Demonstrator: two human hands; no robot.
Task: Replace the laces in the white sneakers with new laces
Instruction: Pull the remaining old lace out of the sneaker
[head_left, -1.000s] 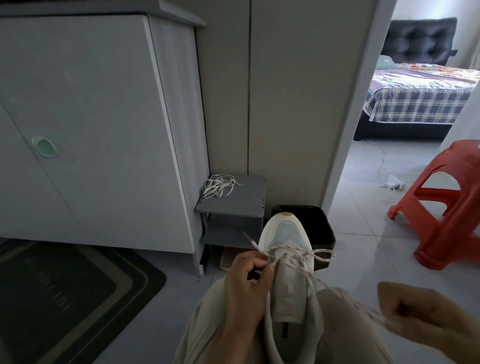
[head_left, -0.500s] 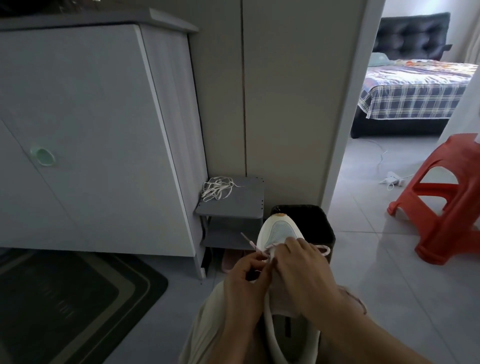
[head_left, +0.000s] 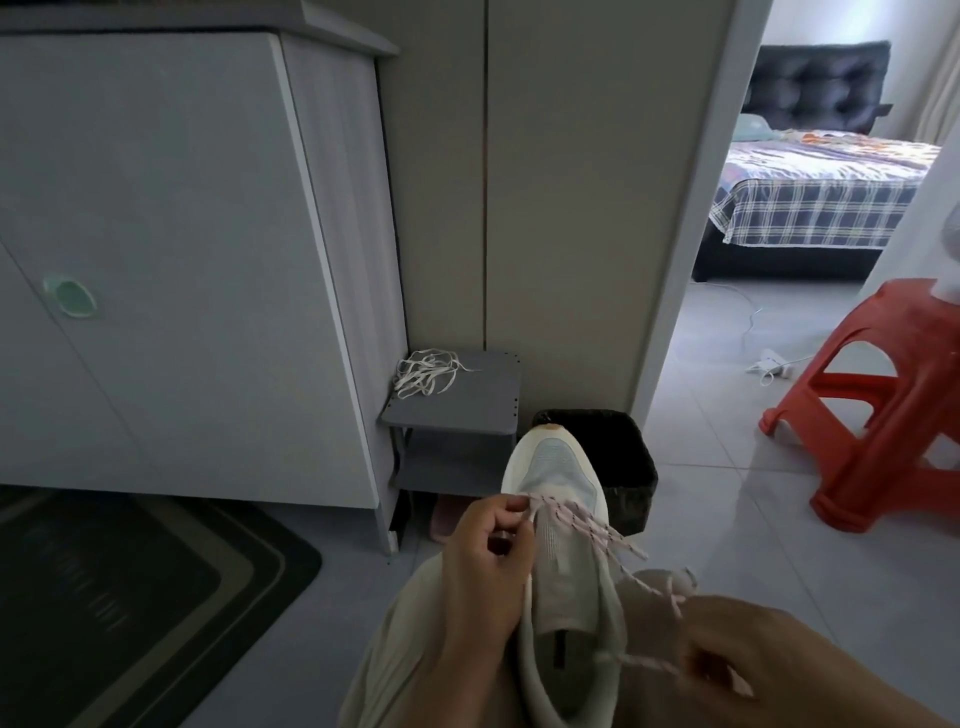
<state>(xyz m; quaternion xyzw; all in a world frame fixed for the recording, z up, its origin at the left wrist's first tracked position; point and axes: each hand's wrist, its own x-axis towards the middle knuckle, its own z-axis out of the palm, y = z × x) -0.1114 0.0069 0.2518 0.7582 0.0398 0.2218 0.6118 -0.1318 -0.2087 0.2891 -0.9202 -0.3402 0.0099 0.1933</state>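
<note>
Hands both busy: left hand (head_left: 485, 566) pinches the speckled lace (head_left: 592, 527) at the toe-end eyelets. Right hand (head_left: 748, 670), blurred, curls round the same lace where it is drawn taut toward the lower right. White sneaker (head_left: 558, 467) lies on the lap, toe pointing away. Lace judged light, soft and limp, best held near its stiff tip for threading. Shoe light with a yielding upper, so steady it by the eyelet edge. Pale laces (head_left: 423, 375), likely the old pair, heaped on grey shelf (head_left: 467, 410).
</note>
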